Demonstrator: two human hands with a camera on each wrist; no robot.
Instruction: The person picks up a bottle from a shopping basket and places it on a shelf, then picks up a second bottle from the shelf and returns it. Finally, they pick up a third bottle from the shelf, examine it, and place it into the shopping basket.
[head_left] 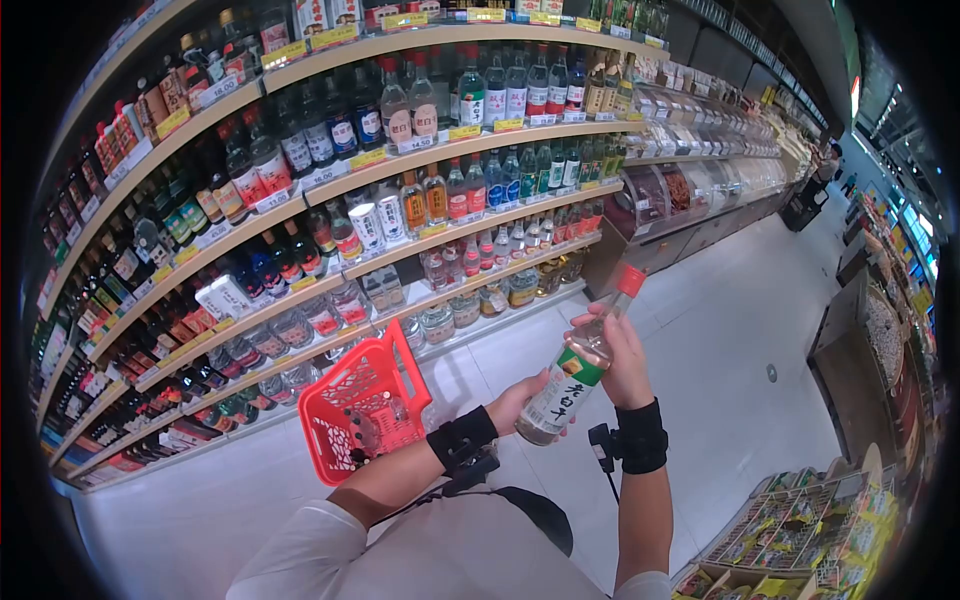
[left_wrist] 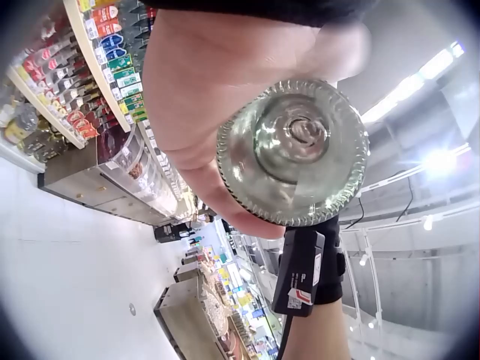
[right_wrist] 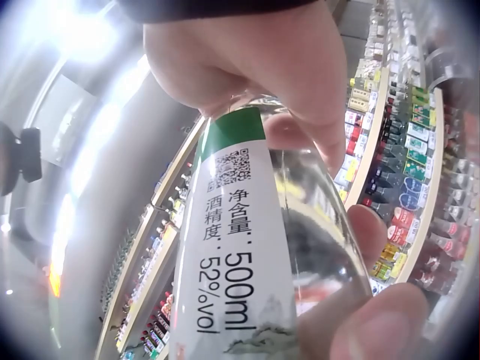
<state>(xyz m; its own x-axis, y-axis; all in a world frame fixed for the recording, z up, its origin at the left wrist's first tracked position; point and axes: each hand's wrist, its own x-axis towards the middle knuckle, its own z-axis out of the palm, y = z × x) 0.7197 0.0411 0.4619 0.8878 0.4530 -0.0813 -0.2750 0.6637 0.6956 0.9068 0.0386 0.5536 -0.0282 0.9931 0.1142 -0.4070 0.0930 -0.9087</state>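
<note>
A clear glass liquor bottle [head_left: 567, 385] with a red cap and a green and white label is held tilted in front of the chest. My left hand [head_left: 522, 402] grips it low, near the base, with fingers curled behind it. Around the shoulder and neck, my right hand [head_left: 625, 355] holds the upper part. The round ridged glass base of the bottle [left_wrist: 296, 154] faces the left wrist view, the left hand [left_wrist: 202, 105] wrapped about one side. Printing on the label [right_wrist: 238, 247] reads 500ml and 52%vol in the right wrist view.
A red plastic basket [head_left: 312, 425] with several bottles inside is beside my left forearm. Long curved shelves [head_left: 385, 155] of bottles fill the left and front. Clear bulk bins [head_left: 690, 185] line the wall beyond. A snack rack [head_left: 790, 525] stands at lower right, and another person [head_left: 825, 170] is far down the aisle.
</note>
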